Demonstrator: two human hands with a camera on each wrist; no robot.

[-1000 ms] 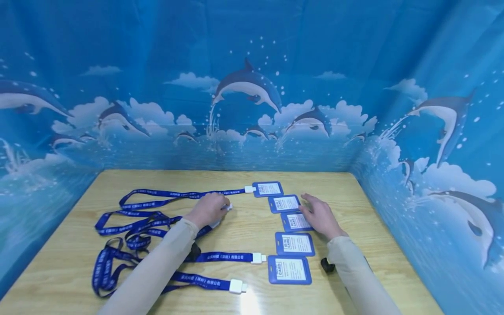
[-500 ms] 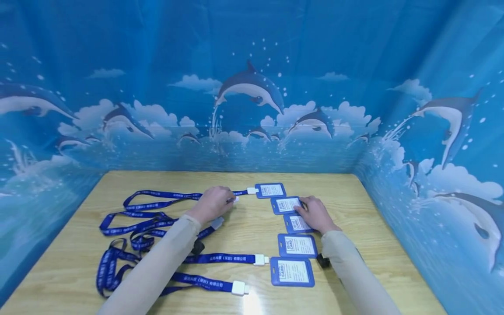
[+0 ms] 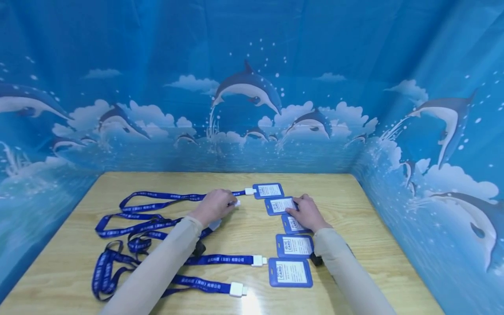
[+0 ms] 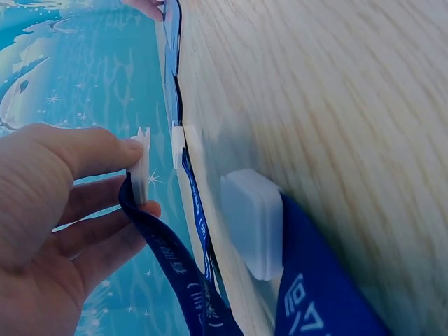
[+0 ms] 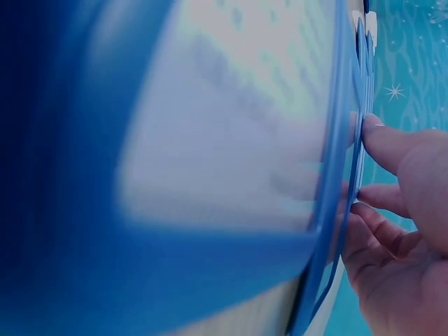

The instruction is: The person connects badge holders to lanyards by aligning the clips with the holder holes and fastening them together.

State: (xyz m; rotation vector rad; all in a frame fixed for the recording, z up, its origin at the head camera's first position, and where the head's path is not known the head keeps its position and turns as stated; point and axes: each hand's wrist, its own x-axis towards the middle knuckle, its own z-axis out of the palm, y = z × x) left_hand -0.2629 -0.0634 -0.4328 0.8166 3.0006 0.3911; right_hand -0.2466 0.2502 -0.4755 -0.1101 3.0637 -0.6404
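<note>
My left hand (image 3: 215, 205) pinches the white plastic clip (image 4: 141, 168) of a blue lanyard (image 4: 168, 255) between thumb and fingers, raised off the table. Another white clip (image 4: 252, 224), on a second blue strap, lies just under that hand. My right hand (image 3: 309, 213) grips the right end of a blue card holder (image 3: 278, 206), second from the back, with the thumb on its face. Beneath that hand, a third card holder (image 3: 291, 224) is partly covered. At the back, one card holder (image 3: 269, 190) is joined to a lanyard's white clip (image 3: 250, 191).
Two more card holders (image 3: 294, 246) (image 3: 290, 272) lie in the front of the column. Facing them are two lanyard clips (image 3: 258, 260) (image 3: 237, 289). Tangled blue straps (image 3: 108, 267) cover the left of the wooden table (image 3: 378, 267). A dolphin-print curtain (image 3: 244, 148) encloses the back and sides.
My right hand has moved left and taken hold of the second card holder, which has shifted slightly left. My left hand has moved a little right with the pinched clip.
</note>
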